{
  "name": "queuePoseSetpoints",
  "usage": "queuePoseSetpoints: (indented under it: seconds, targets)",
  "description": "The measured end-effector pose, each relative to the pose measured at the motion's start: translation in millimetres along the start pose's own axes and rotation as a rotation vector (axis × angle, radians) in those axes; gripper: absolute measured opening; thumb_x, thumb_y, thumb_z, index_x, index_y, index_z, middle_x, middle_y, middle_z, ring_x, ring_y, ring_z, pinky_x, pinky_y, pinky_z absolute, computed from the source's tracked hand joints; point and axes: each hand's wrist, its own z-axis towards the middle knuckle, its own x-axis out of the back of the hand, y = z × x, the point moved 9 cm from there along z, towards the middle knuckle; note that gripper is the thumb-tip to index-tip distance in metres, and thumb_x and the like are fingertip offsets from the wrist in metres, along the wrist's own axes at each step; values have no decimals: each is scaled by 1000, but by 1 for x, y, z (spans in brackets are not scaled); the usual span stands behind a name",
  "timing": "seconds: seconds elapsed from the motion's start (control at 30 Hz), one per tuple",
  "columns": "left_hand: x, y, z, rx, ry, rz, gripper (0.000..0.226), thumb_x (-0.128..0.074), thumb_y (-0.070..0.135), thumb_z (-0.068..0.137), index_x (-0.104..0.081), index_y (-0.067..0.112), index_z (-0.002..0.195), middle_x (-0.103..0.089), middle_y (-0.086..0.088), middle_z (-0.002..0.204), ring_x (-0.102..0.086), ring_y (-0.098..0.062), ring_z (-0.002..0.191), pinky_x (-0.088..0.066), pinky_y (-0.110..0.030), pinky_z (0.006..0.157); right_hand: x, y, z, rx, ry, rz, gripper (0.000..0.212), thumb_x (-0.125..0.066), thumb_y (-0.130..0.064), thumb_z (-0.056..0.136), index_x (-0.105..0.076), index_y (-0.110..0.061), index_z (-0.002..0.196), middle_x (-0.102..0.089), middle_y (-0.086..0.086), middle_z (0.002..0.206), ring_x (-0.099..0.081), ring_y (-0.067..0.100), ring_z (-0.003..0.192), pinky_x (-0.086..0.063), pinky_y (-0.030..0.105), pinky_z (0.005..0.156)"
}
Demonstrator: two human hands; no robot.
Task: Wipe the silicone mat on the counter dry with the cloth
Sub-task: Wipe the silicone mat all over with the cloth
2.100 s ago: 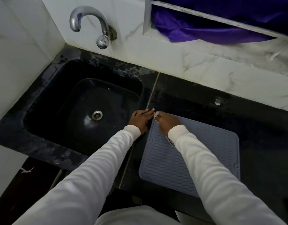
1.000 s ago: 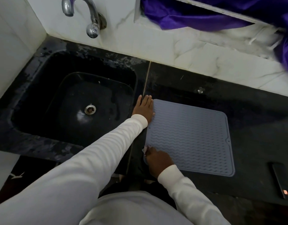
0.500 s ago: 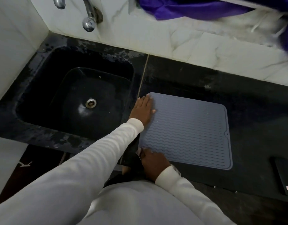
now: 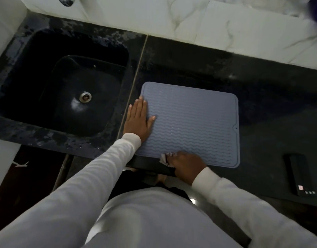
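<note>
Silicone mat [image 4: 193, 122] flat on table [image 4: 270, 104], beside sink [image 4: 61, 83]. My right hand [image 4: 187, 165] bunches cloth [image 4: 165, 159] at near edge; left hand [image 4: 139, 119] presses flat, fingers together. Droplets glint far side, I judge most unwiped.

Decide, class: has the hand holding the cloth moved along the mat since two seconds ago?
Yes. The right hand with the cloth has moved from the mat's far-left corner to its near edge.

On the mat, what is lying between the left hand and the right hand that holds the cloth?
In the head view, only bare ribbed surface of the silicone mat lies between the left hand and the right hand gripping the cloth; nothing else sits there.
</note>
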Motion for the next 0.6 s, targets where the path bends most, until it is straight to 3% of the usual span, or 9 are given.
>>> queuePoseSetpoints:
  seconds: [0.07, 0.13, 0.27, 0.6]
  targets:
    - [0, 0, 0, -9, 16, 12, 72, -26, 54, 101, -9, 11, 156, -2, -7, 164, 1, -19, 150, 5, -38, 122, -10, 28, -13, -99, -66, 49, 47, -64, -15, 76, -61, -21, 123, -65, 12, 109, -64, 30, 95, -49, 31, 68]
    - [-1, 0, 0, -9, 21, 23, 71, -25, 54, 101, -9, 11, 156, -3, -7, 164, 0, -19, 150, 3, -38, 122, -18, 51, -25, -133, -44, 83, 50, -55, -16, 81, -55, -30, 129, -62, 6, 119, -61, 27, 103, -49, 30, 75]
    - [0, 1, -1, -13, 38, 45, 70, -23, 53, 101, -8, 11, 156, -3, -7, 164, -1, -19, 150, 2, -39, 122, -26, 84, -52, -209, -50, 152, 54, -57, -24, 81, -50, -40, 132, -60, -1, 126, -60, 22, 108, -51, 33, 84]
    - [3, 5, -3, -7, 51, 36, 71, -22, 55, 100, -11, 11, 156, -4, -7, 164, -3, -20, 150, 2, -39, 122, -38, 169, -135, -484, -88, 300, 49, -59, -29, 88, -47, -43, 133, -59, -9, 129, -60, 17, 110, -50, 34, 91]
